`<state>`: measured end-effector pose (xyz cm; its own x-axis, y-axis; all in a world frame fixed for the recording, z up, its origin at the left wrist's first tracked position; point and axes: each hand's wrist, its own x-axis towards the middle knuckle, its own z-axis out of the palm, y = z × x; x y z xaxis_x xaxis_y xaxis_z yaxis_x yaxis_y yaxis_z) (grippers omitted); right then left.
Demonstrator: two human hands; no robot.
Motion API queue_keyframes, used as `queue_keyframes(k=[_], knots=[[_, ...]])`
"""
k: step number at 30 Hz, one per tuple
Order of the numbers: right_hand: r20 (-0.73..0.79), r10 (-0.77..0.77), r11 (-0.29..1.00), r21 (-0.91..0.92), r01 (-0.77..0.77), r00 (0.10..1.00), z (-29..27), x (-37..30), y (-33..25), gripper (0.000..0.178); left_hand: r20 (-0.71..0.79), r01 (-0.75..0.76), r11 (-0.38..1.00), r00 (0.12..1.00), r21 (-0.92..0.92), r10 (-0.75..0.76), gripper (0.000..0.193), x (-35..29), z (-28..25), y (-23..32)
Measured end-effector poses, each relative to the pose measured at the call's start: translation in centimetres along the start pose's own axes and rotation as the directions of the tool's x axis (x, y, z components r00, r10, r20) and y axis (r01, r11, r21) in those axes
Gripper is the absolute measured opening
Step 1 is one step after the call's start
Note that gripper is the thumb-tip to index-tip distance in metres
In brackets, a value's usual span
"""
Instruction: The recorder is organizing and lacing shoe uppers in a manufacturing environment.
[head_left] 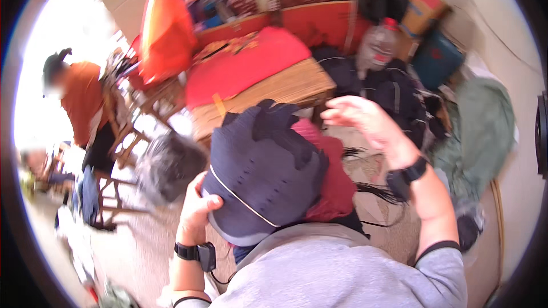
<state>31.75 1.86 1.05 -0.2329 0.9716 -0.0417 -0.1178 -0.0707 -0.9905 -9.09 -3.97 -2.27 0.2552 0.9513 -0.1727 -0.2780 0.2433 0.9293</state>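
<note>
**Left hand (197, 202) on a dark bundle (260, 162), right hand (368, 122) empty**

At far left a person (83, 100) in an orange top sits well apart from the work. Next come an orange bag (165, 28), hanging, and a grey sack (171, 168) on the floor.

The left hand grips the bundle's left edge, thumb over the top face; its other fingertips are partly hidden. The bundle is over the lap, on the near side of the table (291, 85); whether the lap bears its weight I cannot tell. A pale band (245, 197) crosses it. It looks like layered cloth: probably light, soft and floppy at its ragged far edge, not fragile, though layers could slide. The banded near end seems the firmer hold, with a palm beneath.

Maroon cloth (337, 185) shows beside its right edge. The right hand is raised beyond, fingers loosely spread, touching nothing. Farther right lies green cloth (485, 131).
</note>
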Motion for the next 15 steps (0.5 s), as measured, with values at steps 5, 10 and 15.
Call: queue_keyframes(k=[5, 10, 15], knots=[[-0.193, 0.256, 0.966, 0.087, -0.243, 0.947, -4.8, -3.3, 3.1, 0.027, -0.37, -0.153, 0.987, 0.92, -0.038, 0.128, 0.079, -7.1, -10.6, -1.3], [-0.313, 0.422, 0.876, 0.383, -0.294, 0.851, -9.4, -6.6, 8.1, 0.024, -0.604, -0.158, 0.987, 0.788, -0.018, 0.115, 0.051, -12.2, -16.6, -5.1], [-0.357, 0.534, 0.798, 0.512, -0.318, 0.766, -12.3, -8.7, 11.8, 0.024, -0.686, 0.04, 0.998, 0.726, -0.039, -0.056, 0.04, -13.2, -21.3, -11.2]])
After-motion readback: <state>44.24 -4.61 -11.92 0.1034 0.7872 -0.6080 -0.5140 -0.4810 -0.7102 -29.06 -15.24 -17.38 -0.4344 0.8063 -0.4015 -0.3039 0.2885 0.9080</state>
